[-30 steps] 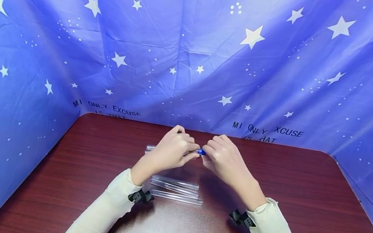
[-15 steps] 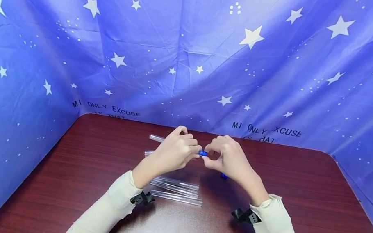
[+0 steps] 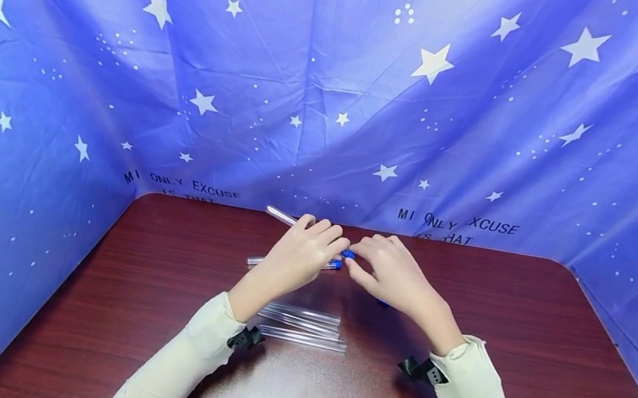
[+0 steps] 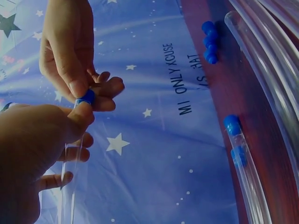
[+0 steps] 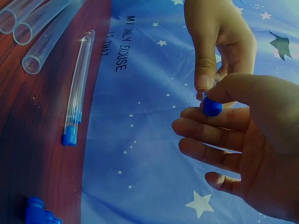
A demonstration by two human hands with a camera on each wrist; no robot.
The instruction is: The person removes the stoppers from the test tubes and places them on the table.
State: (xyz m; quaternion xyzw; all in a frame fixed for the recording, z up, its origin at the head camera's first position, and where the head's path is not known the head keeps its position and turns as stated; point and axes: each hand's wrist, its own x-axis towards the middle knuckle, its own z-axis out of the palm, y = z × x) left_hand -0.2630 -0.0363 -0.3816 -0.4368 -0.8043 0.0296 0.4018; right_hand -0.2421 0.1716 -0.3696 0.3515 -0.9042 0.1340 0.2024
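My left hand (image 3: 301,253) grips a clear test tube (image 3: 280,216) whose rounded end sticks out up and to the left. A blue cap (image 4: 86,96) sits at the tube's other end. The thumb and index finger of my right hand (image 3: 392,272) pinch that cap, while its other fingers extend beneath, as the right wrist view shows. Most of the tube is hidden behind the left hand in the head view. Below the hands, capped test tubes (image 5: 79,88) lie side by side on the table.
Several uncapped clear tubes (image 3: 300,324) lie nearer the front of the dark red table (image 3: 145,311). Loose blue caps (image 4: 210,42) rest on the right, partly hidden by my right hand in the head view. A blue starry cloth (image 3: 341,75) hangs round the table's back and sides.
The held tube's rounded end has risen, so the tube now tilts. Both hands stay close together at the cap; the right fingers have straightened somewhat. A capped tube on the table has become more visible.
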